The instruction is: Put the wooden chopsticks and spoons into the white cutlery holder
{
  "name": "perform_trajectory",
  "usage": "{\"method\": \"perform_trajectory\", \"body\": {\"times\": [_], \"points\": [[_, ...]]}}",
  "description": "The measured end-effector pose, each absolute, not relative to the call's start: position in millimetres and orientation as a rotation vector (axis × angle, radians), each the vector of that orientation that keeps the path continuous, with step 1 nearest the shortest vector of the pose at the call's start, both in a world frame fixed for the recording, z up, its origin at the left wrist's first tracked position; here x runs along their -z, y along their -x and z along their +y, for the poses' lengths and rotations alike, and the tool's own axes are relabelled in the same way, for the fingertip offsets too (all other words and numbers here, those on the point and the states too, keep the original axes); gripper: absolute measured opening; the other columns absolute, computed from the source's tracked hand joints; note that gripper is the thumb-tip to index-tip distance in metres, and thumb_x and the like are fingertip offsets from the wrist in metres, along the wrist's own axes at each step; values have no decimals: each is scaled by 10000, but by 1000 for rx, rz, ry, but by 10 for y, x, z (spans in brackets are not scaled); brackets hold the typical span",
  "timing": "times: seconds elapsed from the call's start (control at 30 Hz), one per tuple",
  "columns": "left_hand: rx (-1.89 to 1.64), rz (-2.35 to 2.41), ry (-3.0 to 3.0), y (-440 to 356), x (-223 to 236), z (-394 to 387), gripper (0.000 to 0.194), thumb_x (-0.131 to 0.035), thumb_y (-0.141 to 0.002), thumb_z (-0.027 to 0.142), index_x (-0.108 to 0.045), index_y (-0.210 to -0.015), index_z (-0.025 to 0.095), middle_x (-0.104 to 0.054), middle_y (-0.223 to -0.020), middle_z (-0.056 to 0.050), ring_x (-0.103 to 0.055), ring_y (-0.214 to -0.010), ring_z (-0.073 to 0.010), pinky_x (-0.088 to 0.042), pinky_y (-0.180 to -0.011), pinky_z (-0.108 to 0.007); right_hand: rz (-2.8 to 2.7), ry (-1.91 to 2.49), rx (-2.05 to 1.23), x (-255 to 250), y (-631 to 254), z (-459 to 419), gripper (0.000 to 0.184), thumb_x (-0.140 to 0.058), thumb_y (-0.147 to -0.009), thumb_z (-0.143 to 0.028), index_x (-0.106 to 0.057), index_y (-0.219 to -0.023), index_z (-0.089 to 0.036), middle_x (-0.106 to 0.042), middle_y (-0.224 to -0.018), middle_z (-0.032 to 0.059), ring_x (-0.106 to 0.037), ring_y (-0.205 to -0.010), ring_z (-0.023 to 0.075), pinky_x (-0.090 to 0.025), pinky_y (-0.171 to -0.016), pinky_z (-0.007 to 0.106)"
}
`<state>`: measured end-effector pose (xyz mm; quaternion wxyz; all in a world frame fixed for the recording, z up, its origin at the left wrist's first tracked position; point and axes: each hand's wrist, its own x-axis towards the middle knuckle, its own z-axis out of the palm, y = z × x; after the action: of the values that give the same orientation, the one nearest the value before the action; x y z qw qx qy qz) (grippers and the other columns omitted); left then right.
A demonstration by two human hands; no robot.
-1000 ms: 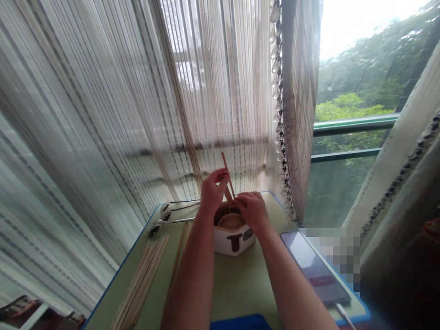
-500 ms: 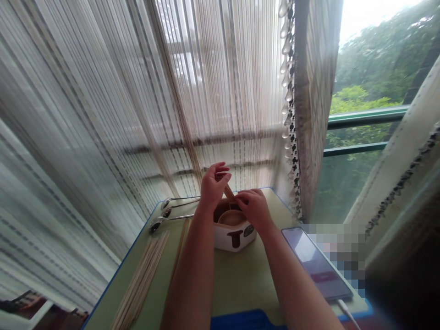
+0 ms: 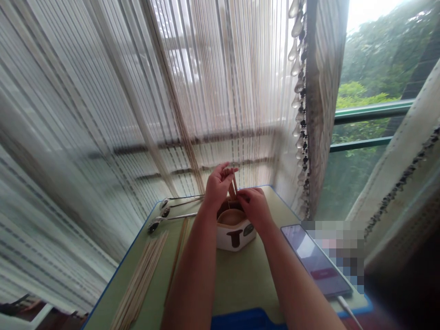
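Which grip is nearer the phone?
Right. The right grip, by the white container, is left of and beyond the phone; the left grip is farther left, at the standing sticks.

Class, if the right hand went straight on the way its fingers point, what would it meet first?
The right hand would probably meet the brown sticks; whether it touches them is unclear.

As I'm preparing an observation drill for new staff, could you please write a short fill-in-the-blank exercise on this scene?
1. Of the left hand and right hand at the brown sticks, the one appearing higher in the picture is the ____.
2. Around its dark T-shaped marking, the container is coloured ____.
3. The phone lies beside the person's ____ forearm.
4. The table is edged in the colour ____.

Missing words: left; white; right; blue.
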<state>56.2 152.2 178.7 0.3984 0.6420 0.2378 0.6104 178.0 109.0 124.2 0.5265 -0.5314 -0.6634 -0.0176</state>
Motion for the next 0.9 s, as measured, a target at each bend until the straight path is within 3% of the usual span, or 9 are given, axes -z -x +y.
{"method": "perform_trajectory", "body": {"times": [0.13, 0.43, 0.9], "points": [[-1393, 683, -1651, -443, -1813, 1517, 258, -653, -727, 304, -637, -920, 134, -684, -947, -85, -634, -911, -188, -474, -873, -365, -1584, 1260, 42, -1248, -1795, 1078, 131, -587, -756, -193, -706, -791, -234, -701, -808, 27, -544, -861, 221, -434, -809, 357], [-1090, 830, -1625, -262, -1876, 1381, 328, -761, -589, 306, -690, -852, 124, -695, -774, -76, -657, -732, -199, -537, -689, -348, -1656, 1234, 97, -1292, -1892, 987, 105, -605, -764, -232, -708, -767, -249, -699, -836, 18, -545, -867, 220, -416, -812, 363], [-1110, 853, -1604, -331, -1922, 1261, 228, -756, -585, 266, -699, -756, 127, -687, -721, -49, -648, -688, -177, -541, -717, -353, -1618, 1320, 142, -1310, -1872, 883, 97, -592, -765, -220, -688, -763, -234, -690, -816, 37, -523, -855, 225, -396, -794, 362]]}}
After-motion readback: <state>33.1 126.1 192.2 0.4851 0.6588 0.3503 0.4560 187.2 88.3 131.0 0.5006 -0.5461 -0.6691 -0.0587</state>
